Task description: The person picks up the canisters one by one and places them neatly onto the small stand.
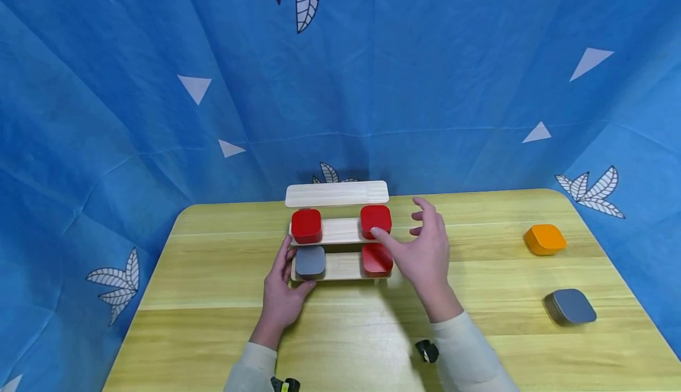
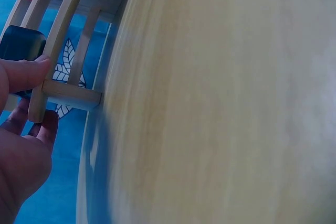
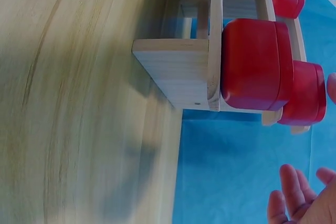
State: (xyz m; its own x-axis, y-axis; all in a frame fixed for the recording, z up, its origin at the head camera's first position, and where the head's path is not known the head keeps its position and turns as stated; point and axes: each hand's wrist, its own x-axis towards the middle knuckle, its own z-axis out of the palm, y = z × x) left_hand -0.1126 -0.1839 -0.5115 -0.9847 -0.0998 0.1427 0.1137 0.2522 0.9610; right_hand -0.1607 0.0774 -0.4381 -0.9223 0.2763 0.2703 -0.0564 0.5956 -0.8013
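A small wooden stepped shelf (image 1: 336, 194) stands on the table. Its middle step carries two red boxes, one at the left (image 1: 306, 225) and one at the right (image 1: 375, 219). The lowest step holds a grey box (image 1: 310, 261) and a third red box (image 1: 376, 259). My left hand (image 1: 287, 282) pinches the shelf's left end beside the grey box; in the left wrist view its thumb (image 2: 21, 74) presses on the side frame (image 2: 71, 93). My right hand (image 1: 412, 233) hovers with fingers spread at the shelf's right end, thumb by the right red box (image 3: 252, 64).
An orange box (image 1: 545, 239) and another grey box (image 1: 570, 307) lie on the yellow wooden table (image 1: 213, 274) far to the right. Blue patterned cloth hangs close behind and along both sides.
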